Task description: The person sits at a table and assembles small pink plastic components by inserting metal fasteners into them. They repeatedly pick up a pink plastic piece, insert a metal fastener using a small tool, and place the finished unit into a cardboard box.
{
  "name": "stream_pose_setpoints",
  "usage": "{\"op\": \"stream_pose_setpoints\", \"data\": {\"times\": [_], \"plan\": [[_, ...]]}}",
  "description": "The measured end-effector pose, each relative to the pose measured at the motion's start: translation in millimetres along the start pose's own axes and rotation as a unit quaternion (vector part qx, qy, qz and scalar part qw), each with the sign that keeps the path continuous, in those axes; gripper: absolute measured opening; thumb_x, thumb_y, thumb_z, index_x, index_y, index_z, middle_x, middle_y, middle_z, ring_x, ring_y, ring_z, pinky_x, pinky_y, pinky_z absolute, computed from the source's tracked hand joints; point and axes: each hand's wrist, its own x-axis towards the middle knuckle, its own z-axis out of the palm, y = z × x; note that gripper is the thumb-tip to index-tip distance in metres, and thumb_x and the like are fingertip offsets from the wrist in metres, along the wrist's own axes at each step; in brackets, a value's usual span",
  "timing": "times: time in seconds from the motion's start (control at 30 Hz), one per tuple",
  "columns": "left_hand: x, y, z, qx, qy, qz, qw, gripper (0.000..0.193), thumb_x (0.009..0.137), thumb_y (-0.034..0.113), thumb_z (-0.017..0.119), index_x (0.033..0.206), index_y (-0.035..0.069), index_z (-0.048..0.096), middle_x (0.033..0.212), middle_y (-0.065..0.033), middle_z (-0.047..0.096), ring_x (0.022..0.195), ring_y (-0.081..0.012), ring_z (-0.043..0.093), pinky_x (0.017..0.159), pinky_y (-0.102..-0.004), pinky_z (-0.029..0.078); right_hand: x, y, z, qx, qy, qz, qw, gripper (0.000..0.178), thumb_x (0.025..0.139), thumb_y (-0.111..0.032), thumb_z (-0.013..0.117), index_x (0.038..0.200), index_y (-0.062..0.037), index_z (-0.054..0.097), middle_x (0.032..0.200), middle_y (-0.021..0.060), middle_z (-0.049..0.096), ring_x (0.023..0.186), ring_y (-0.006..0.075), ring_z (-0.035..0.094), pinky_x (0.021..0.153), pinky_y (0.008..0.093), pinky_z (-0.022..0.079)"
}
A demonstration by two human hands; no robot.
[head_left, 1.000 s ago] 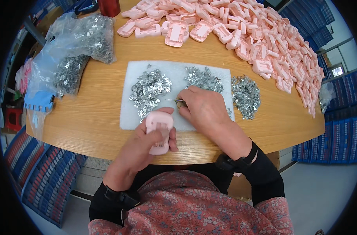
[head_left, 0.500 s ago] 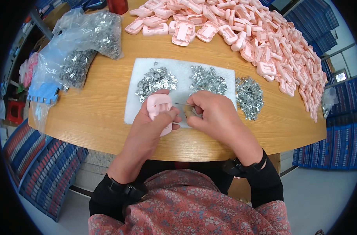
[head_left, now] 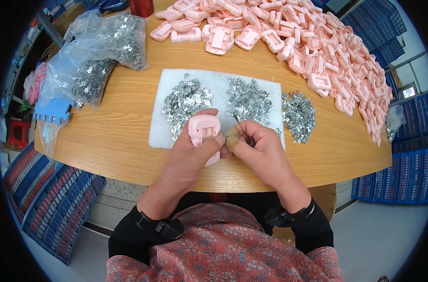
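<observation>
My left hand (head_left: 187, 157) is closed around a pink plastic shell (head_left: 203, 123), its thumb pressed over the middle recess. Rectangular openings show in the shell's face. Close against the shell's right side is my right hand (head_left: 266, 152), with tan covers on its fingertips. Between its curled fingers sits a thin dark pointed tool (head_left: 241, 125), tip upward and away from the shell; its exact kind is unclear. The right fingertips meet near the left thumb, and anything pinched there is hidden. Just beyond the hands, a white foam sheet (head_left: 156, 134) carries two heaps of small silvery metal pieces (head_left: 188, 98).
Another metal heap (head_left: 298, 117) lies right of the foam on the wooden table (head_left: 129, 108). Pink shells (head_left: 317, 56) pile along the far and right sides. Clear bags of metal parts (head_left: 124, 42) and a blue foam piece (head_left: 53, 111) are at left.
The shell in my left hand has shifted slightly right. My right fingertips have closed in on its edge, and the tool has swung from pointing at the shell to pointing upward.
</observation>
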Motion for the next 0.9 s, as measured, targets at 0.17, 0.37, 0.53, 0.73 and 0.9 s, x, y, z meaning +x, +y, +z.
{"op": "stream_pose_setpoints", "data": {"times": [0.17,0.37,0.53,0.73,0.9], "plan": [[0,5,-8,-0.159,-0.061,-0.11,0.979,0.048,0.106,0.04,0.032,0.138,0.005,0.042,0.091,-0.0108,0.064,0.076,-0.0219,0.066,0.071,-0.0399,0.058,2,-8,-8,-0.093,0.017,-0.083,0.992,0.016,0.083,-0.008,0.067,0.095,0.0004,0.063,0.073,0.0018,0.053,0.066,0.0097,0.05,0.061,0.026,0.043],[-3,4,-5,-0.15,-0.057,-0.153,0.975,0.052,0.107,0.042,0.022,0.137,0.005,0.043,0.092,-0.0115,0.064,0.075,-0.0241,0.067,0.072,-0.0436,0.059,2,-15,-5,-0.243,0.011,-0.153,0.958,0.016,0.078,-0.01,0.068,0.091,-0.0032,0.062,0.08,0.0107,0.06,0.067,0.0257,0.061,0.062,0.0347,0.049],[-4,2,-3,-0.13,-0.058,-0.163,0.976,0.051,0.108,0.041,0.021,0.136,0.005,0.043,0.098,-0.0112,0.064,0.078,-0.0234,0.067,0.074,-0.0436,0.059,2,-13,-1,-0.361,0.051,-0.211,0.907,0.016,0.076,-0.01,0.068,0.09,-0.0053,0.062,0.083,0.011,0.062,0.072,0.0314,0.063,0.062,0.041,0.052],[0,1,4,-0.132,-0.032,-0.166,0.977,0.05,0.108,0.042,0.022,0.136,0.006,0.044,0.101,-0.0111,0.065,0.082,-0.0234,0.068,0.075,-0.0424,0.059,-8,-10,12,-0.438,0.092,-0.258,0.856,0.019,0.077,-0.006,0.068,0.095,-0.0049,0.063,0.085,0.0101,0.061,0.07,0.0302,0.063,0.06,0.0387,0.052],[0,-2,-2,-0.148,-0.057,-0.167,0.973,0.052,0.108,0.043,0.023,0.14,0.005,0.039,0.098,-0.0145,0.066,0.08,-0.0242,0.069,0.073,-0.0402,0.06,-7,-2,-2,-0.329,0.098,-0.251,0.905,0.028,0.081,-0.004,0.066,0.109,-0.003,0.064,0.089,0.0102,0.061,0.073,0.026,0.065,0.061,0.0347,0.053]]}}
